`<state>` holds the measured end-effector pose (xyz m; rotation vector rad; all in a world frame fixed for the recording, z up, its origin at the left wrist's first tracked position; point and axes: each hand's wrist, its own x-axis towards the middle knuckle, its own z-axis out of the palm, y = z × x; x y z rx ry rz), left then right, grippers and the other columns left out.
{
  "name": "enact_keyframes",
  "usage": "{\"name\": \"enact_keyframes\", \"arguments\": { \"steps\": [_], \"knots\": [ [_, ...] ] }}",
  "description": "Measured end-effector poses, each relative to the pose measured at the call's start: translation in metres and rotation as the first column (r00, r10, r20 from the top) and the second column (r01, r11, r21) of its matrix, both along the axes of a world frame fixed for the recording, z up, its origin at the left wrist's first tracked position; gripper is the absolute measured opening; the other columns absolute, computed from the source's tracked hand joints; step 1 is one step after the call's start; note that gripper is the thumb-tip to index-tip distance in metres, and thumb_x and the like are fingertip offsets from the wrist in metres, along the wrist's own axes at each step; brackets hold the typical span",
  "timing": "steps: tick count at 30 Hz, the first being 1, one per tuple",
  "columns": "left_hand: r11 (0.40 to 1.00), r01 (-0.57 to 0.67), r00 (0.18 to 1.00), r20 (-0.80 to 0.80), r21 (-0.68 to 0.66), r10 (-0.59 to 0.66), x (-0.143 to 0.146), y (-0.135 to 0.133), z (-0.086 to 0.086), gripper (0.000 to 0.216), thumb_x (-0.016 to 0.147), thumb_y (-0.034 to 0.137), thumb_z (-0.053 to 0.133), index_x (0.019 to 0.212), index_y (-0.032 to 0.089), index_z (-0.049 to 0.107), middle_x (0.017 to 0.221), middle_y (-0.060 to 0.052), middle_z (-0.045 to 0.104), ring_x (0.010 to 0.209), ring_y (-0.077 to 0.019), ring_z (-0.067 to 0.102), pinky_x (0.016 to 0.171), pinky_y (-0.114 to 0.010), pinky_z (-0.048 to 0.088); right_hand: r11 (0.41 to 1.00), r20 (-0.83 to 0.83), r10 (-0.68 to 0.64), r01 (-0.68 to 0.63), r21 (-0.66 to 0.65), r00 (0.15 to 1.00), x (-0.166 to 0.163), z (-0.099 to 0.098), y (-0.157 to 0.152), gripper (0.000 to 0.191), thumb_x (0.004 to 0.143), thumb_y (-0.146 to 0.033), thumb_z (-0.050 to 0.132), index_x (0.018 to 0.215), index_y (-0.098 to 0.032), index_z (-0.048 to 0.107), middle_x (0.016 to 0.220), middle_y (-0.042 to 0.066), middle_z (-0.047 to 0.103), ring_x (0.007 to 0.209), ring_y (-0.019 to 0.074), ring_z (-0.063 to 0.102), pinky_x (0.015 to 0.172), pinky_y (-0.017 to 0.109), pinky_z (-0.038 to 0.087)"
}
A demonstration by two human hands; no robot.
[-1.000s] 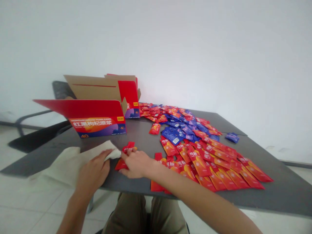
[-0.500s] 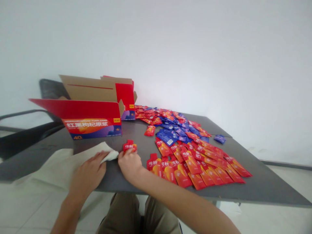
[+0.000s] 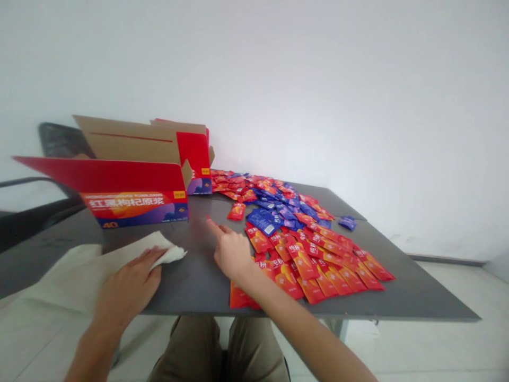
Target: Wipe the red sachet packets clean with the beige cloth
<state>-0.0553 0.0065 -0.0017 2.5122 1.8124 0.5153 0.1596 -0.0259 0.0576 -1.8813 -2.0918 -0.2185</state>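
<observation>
My left hand (image 3: 125, 286) lies on a beige cloth (image 3: 71, 273) at the near left edge of the dark grey table (image 3: 199, 276). Its fingers are pressed together over the cloth's bunched corner (image 3: 173, 254), which sticks out past them. My right hand (image 3: 230, 250) hovers over the table beside a spread of red sachets (image 3: 318, 265). Its index finger is stretched toward the open red box (image 3: 135, 199) and the other fingers are loosely curled. No sachet shows in that hand. A faint reddish smear lies just off its fingertip.
Blue sachets (image 3: 270, 215) lie mixed with red ones across the table's middle, and one blue sachet (image 3: 348, 223) lies apart at the right. A second open box (image 3: 194, 159) stands behind the first. A dark chair (image 3: 47, 143) is at the far left. My knees are under the table's near edge.
The red sachet my right hand pinched is no longer in it. That hand has moved forward and right with its index finger out. The left hand stays on the cloth.
</observation>
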Motion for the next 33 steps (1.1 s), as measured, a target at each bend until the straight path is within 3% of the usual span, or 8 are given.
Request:
{"name": "enact_keyframes", "arguments": {
  "steps": [6,11,15,18,21,25,28,33],
  "knots": [
    [0.999,-0.035,0.999,-0.019,0.005,0.035,0.002,-0.003,0.003,0.047,0.094,0.027,0.024,0.133,0.017,0.049,0.135,-0.013,0.054,0.114,-0.0294,0.060,0.090,-0.047,0.049,0.961,-0.011,0.030,-0.026,0.276,1.000,0.098,0.034,-0.059,0.055,0.090,-0.010,0.038,0.143,-0.029,0.035,0.137,0.002,0.054,0.112,0.0182,0.062,0.090,0.029,0.054],
    [0.999,-0.027,0.999,-0.020,0.033,0.028,0.002,0.000,-0.003,0.047,0.093,0.025,0.027,0.132,0.017,0.050,0.134,-0.012,0.055,0.114,-0.0286,0.059,0.093,-0.047,0.048,0.984,0.274,0.001,-0.049,0.170,0.962,0.216,0.023,-0.105,0.058,0.086,-0.005,0.041,0.140,-0.027,0.043,0.136,0.003,0.056,0.120,0.0213,0.058,0.091,0.034,0.055],
    [0.997,-0.059,0.998,-0.028,0.045,0.060,0.002,0.002,-0.008,0.048,0.092,0.026,0.026,0.133,0.018,0.050,0.135,-0.011,0.055,0.116,-0.0286,0.058,0.094,-0.047,0.048,0.999,0.373,0.033,-0.046,0.026,0.927,0.275,0.003,-0.126,0.056,0.087,-0.009,0.044,0.140,-0.027,0.042,0.138,0.005,0.053,0.121,0.0221,0.058,0.087,0.035,0.058],
    [0.998,-0.055,0.998,-0.037,0.037,0.057,0.002,0.003,-0.008,0.049,0.092,0.025,0.025,0.133,0.019,0.051,0.136,-0.009,0.054,0.118,-0.0271,0.057,0.096,-0.045,0.047,0.993,0.361,0.119,-0.116,-0.031,0.925,0.292,-0.008,-0.137,0.049,0.088,-0.012,0.044,0.135,-0.028,0.050,0.134,0.005,0.057,0.122,0.0207,0.057,0.097,0.036,0.052],
    [0.998,-0.048,0.998,-0.038,0.049,0.050,0.002,0.003,-0.009,0.050,0.091,0.023,0.025,0.132,0.019,0.052,0.136,-0.009,0.054,0.120,-0.0262,0.056,0.098,-0.044,0.046,0.993,0.380,0.105,-0.120,0.016,0.919,0.296,-0.010,-0.149,0.046,0.089,-0.029,0.052,0.134,-0.027,0.050,0.135,0.007,0.056,0.123,0.0249,0.056,0.100,0.042,0.050],
    [0.996,-0.047,0.999,-0.013,0.072,0.048,0.002,0.004,-0.010,0.049,0.090,0.024,0.027,0.131,0.018,0.054,0.134,-0.009,0.056,0.117,-0.0268,0.058,0.098,-0.044,0.046,0.995,0.375,0.035,-0.067,0.072,0.926,0.296,-0.001,-0.163,0.050,0.089,-0.034,0.051,0.138,-0.028,0.045,0.136,0.006,0.056,0.122,0.0272,0.056,0.099,0.049,0.050],
    [0.996,-0.043,0.999,0.003,0.072,0.042,0.001,0.004,-0.010,0.049,0.090,0.025,0.028,0.130,0.019,0.054,0.133,-0.008,0.057,0.117,-0.0259,0.058,0.099,-0.043,0.045,0.992,0.316,0.028,-0.064,0.104,0.948,0.298,0.010,-0.165,0.042,0.090,-0.032,0.048,0.131,-0.030,0.053,0.129,0.005,0.061,0.118,0.0257,0.060,0.098,0.047,0.051],
    [0.997,-0.032,0.999,-0.018,0.073,0.033,0.000,0.006,-0.013,0.049,0.089,0.028,0.028,0.130,0.019,0.054,0.134,-0.007,0.057,0.117,-0.0263,0.058,0.100,-0.044,0.045,0.963,0.149,-0.182,0.146,0.225,0.972,0.309,0.032,-0.140,0.038,0.089,-0.038,0.044,0.119,-0.023,0.063,0.118,0.009,0.068,0.106,0.0278,0.065,0.091,0.044,0.054]
  ]
}}
